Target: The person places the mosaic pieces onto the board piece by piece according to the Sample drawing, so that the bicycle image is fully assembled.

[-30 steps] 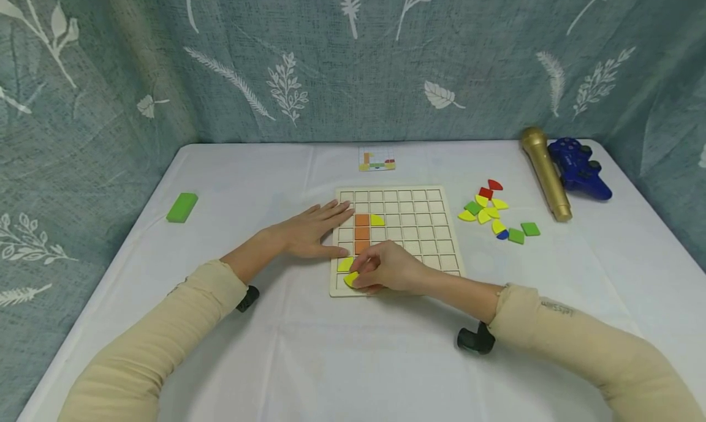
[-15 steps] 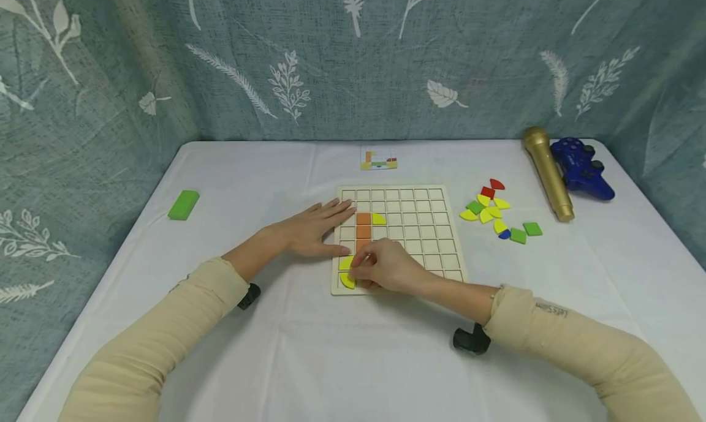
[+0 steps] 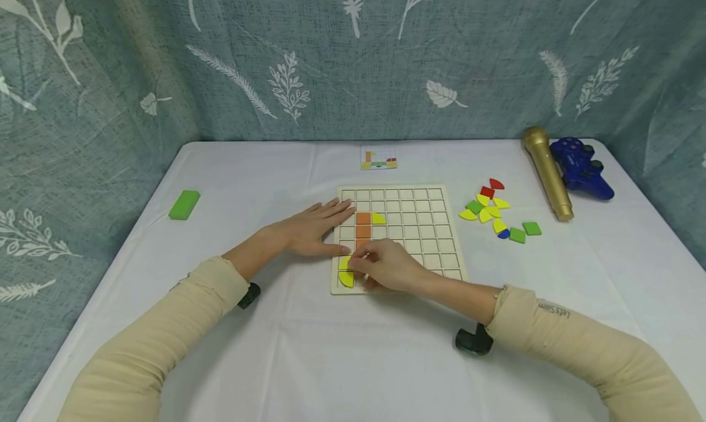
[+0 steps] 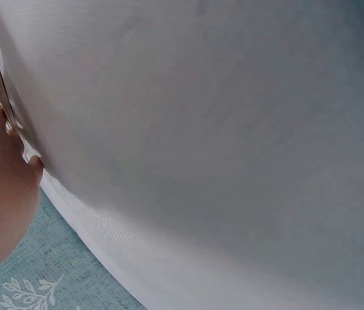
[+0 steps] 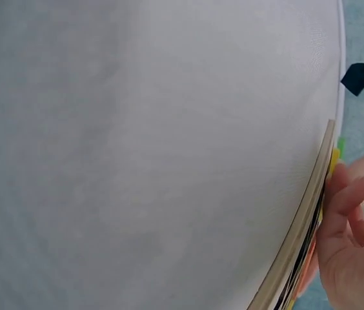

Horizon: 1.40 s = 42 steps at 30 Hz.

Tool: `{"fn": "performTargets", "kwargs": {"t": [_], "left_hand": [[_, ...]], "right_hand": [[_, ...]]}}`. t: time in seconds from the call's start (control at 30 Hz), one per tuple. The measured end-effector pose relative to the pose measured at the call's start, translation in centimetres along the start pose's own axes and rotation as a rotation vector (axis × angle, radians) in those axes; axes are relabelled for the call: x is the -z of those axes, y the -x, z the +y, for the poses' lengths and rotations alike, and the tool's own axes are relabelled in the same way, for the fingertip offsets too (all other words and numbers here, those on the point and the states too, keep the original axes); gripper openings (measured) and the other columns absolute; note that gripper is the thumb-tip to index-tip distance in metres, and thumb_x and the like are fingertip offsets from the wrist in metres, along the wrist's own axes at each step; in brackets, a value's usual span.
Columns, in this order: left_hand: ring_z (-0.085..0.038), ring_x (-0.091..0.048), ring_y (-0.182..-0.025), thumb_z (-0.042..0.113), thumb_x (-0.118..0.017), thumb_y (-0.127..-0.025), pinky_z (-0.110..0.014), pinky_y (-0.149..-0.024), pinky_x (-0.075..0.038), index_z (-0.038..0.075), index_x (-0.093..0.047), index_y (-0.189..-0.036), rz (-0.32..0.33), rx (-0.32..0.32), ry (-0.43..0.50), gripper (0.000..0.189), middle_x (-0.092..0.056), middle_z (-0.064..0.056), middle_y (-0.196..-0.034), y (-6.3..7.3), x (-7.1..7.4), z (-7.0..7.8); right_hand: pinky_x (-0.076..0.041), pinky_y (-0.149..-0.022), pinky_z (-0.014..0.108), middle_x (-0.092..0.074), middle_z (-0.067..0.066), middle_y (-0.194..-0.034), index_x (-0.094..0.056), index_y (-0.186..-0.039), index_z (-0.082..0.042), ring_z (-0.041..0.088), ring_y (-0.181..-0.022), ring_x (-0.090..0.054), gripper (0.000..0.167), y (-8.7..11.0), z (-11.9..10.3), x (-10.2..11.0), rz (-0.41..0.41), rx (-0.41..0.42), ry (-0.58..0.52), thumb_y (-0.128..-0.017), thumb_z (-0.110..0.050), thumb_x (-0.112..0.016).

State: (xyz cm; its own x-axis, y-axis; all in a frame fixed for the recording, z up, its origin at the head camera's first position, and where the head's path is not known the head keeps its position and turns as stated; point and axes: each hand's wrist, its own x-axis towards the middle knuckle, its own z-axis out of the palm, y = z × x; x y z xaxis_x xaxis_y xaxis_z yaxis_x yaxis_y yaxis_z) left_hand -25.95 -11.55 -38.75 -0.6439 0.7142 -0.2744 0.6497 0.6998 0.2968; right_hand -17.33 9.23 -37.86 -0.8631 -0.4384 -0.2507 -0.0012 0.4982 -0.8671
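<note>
A pale gridded board (image 3: 423,218) lies on the table, with orange square tiles (image 3: 363,231) in one column and a yellow quarter-circle tile (image 3: 378,218) beside the top one. My left hand (image 3: 314,231) rests with spread fingers over the board's left edge. At the lower left corner, the bent fingers of my right hand (image 3: 391,266) hold a yellow quarter-circle tile (image 3: 345,279) by its right side. Another yellow tile (image 3: 344,263) sits just above it, partly covered by the fingers. In the right wrist view, fingers meet a yellow tile (image 5: 334,159) along the board's edge (image 5: 298,226).
Several loose red, yellow, green and blue tiles (image 3: 485,212) lie right of the board. Behind it is a small pattern card (image 3: 379,158). A gold microphone (image 3: 548,174) and blue game controller (image 3: 580,168) stand far right; a green block (image 3: 184,205) lies left.
The right hand has brought the yellow quarter-circle tile slightly left and turned it, so it lies squarer in the lower left corner cell. The left hand stays in place.
</note>
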Motion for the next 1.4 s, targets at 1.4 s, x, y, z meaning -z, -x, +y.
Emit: {"fn": "performTargets", "kwargs": {"t": [1.4], "left_hand": [[-0.022, 0.006, -0.144, 0.061, -0.045, -0.093, -0.046, -0.114, -0.001, 0.016, -0.004, -0.155, -0.009, 0.010, -0.013, 0.086, 0.003, -0.003, -0.159, 0.1, 0.0, 0.1]], "right_hand": [[-0.055, -0.072, 0.030, -0.067, 0.014, -0.103, -0.058, -0.126, 0.000, 0.021, -0.083, -0.066, 0.040, 0.3, 1.7, 3.2, -0.365, -0.074, -0.356, -0.102, -0.031, -0.047]]}}
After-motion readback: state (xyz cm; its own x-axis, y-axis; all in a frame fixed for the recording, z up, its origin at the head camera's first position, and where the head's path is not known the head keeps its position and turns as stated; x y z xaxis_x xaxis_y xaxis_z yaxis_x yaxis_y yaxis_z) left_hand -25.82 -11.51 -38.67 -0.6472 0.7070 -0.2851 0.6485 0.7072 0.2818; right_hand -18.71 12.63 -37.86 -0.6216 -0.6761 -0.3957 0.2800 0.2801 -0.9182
